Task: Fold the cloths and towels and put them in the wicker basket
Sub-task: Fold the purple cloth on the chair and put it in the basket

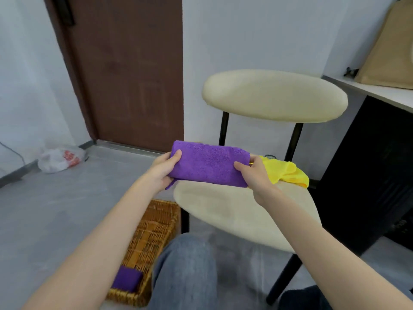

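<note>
Now my left grip [164, 170] and right grip [254, 173] each pinch 1 end of the folded purple towel [210, 166] above the chair seat [234, 215]. Released unevenly, I judge, it could unfold short of the wicker basket [154, 229] on the floor.

A brown door [134, 74] is set into pale walls [257, 30] at the far left, above a grey floor [55, 209]. A cream-cushioned chair [274, 95] is placed at centre; a white plastic bag [55, 159] is seen on the floor near the door.
</note>
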Tool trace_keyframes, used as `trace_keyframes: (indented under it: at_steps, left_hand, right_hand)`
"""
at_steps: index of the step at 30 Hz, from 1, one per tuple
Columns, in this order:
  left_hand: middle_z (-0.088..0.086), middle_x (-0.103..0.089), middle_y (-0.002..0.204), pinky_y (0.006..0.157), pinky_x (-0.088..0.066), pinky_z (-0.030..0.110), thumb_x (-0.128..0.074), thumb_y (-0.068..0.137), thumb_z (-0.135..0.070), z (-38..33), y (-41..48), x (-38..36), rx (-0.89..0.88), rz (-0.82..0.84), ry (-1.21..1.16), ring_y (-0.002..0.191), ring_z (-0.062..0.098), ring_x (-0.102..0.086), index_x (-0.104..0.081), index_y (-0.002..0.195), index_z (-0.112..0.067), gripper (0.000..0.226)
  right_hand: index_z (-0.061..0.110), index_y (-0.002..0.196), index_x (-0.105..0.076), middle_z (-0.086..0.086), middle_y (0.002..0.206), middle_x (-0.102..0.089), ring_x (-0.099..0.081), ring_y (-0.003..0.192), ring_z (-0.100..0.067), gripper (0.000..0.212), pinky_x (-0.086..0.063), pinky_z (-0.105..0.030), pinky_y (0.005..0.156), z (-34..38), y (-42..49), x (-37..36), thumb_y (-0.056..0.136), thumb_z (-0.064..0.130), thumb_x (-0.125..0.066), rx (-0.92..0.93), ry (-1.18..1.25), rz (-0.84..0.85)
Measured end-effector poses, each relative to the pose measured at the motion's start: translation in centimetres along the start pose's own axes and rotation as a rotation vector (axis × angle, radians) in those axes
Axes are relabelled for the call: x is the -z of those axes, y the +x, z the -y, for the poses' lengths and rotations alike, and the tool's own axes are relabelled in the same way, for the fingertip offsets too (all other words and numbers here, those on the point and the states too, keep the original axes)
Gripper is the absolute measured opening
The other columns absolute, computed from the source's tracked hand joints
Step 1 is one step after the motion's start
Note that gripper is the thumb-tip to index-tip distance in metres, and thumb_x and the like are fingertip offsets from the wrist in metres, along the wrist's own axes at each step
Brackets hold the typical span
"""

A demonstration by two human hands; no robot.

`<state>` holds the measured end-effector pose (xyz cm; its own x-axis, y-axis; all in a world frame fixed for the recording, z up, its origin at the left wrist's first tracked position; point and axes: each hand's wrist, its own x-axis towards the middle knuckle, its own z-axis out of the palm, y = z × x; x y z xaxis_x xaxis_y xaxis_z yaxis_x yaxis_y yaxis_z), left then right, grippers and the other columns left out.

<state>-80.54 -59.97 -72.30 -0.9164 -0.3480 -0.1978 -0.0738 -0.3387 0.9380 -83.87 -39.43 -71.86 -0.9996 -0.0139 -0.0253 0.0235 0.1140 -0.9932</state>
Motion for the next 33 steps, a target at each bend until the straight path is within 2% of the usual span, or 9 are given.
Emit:
trace_keyframes:
  at_steps: [2,6,11,15,20,25,28,31,33]
  left_hand:
    - [0.004,-0.065,0.097,0.058,-0.056,0.025,-0.051,0.097,-0.019,-0.9,-0.2,2.8,-0.013,-0.045,-0.032,0.081,0.014,-0.062,-0.054,0.124,-0.005,0.031]
    - [0.011,-0.061,0.113,0.077,-0.053,0.037,-0.053,0.096,-0.018,-1.8,-0.4,8.9,-0.019,-0.158,-0.036,0.083,0.016,-0.062,-0.053,0.124,-0.007,0.03]
    - [0.011,-0.059,0.118,0.088,-0.048,0.04,-0.051,0.097,-0.015,-0.8,0.2,16.9,-0.008,-0.327,0.049,0.087,0.021,-0.061,-0.051,0.128,-0.001,0.034]
    - [0.017,-0.057,0.129,0.081,-0.047,0.029,-0.047,0.098,-0.012,1.5,1.1,22.7,-0.004,-0.406,0.309,0.105,0.025,-0.057,-0.051,0.13,0.003,0.035]
    - [0.022,-0.057,0.127,0.07,-0.046,0.02,-0.047,0.097,-0.002,5.4,3.0,27.3,0.021,-0.438,0.529,0.099,0.022,-0.053,-0.053,0.124,0.009,0.03]
    - [0.017,-0.054,0.131,0.101,-0.04,0.034,-0.051,0.095,-0.004,10.4,5.4,30.9,0.126,-0.432,0.649,0.121,0.031,-0.051,-0.049,0.13,0.003,0.036]
    - [0.022,-0.058,0.125,0.093,-0.044,0.034,-0.053,0.092,0.001,14.1,7.0,33.3,0.188,-0.45,0.658,0.107,0.03,-0.057,-0.054,0.124,0.006,0.032]
    - [0.024,-0.062,0.113,0.081,-0.046,0.028,-0.052,0.09,0.006,18.0,8.3,35.4,0.241,-0.444,0.686,0.093,0.022,-0.053,-0.056,0.117,0.009,0.027]
    - [0.015,-0.061,0.095,0.066,-0.046,0.014,-0.051,0.089,0.009,20.6,9.1,36.7,0.278,-0.418,0.721,0.085,0.021,-0.054,-0.057,0.113,0.01,0.024]
  right_hand:
    - [0.011,0.113,-0.046,-0.008,0.112,-0.057,-0.057,0.095,-0.02,0.022,-0.046,-0.024,0.067,0.5,-0.3,-2.9,0.093,0.011,-0.056,-0.015,0.012,0.048]
    - [0.004,0.119,-0.05,-0.012,0.11,-0.058,-0.057,0.087,-0.017,0.026,-0.046,-0.024,0.065,0.6,-1.0,-9.3,0.093,0.005,-0.053,-0.057,0.002,0.157]
    - [0.004,0.123,-0.045,-0.016,0.121,-0.056,-0.057,0.102,-0.026,0.033,-0.049,-0.032,0.074,-1.6,-1.3,-17.8,0.09,0.003,-0.052,-0.177,-0.049,0.264]
    - [-0.003,0.127,-0.043,-0.02,0.125,-0.053,-0.054,0.115,-0.034,0.04,-0.048,-0.035,0.088,-5.2,-1.5,-23.6,0.089,0.005,-0.053,-0.282,-0.145,0.247]
    - [-0.005,0.129,-0.043,-0.018,0.124,-0.053,-0.053,0.118,-0.033,0.04,-0.046,-0.035,0.09,-11.1,-2.0,-27.9,0.09,-0.001,-0.051,-0.491,-0.085,0.226]
    - [-0.006,0.135,-0.04,-0.021,0.128,-0.053,-0.055,0.116,-0.036,0.046,-0.047,-0.044,0.096,-17.4,-2.7,-30.4,0.089,-0.006,-0.049,-0.724,-0.045,0.194]
    - [-0.01,0.129,-0.044,-0.022,0.105,-0.059,-0.057,0.097,-0.032,0.043,-0.048,-0.042,0.083,-21.4,-2.7,-31.4,0.086,-0.012,-0.05,-0.775,-0.02,0.178]
    - [-0.012,0.122,-0.051,-0.027,0.115,-0.06,-0.053,0.088,-0.028,0.04,-0.048,-0.038,0.07,-25.3,-2.6,-32.4,0.082,-0.014,-0.052,-0.782,-0.06,0.135]
    - [-0.013,0.116,-0.055,-0.026,0.116,-0.061,-0.056,0.088,-0.028,0.035,-0.048,-0.035,0.072,-28.0,-2.3,-33.1,0.081,-0.012,-0.053,-0.774,-0.11,0.115]
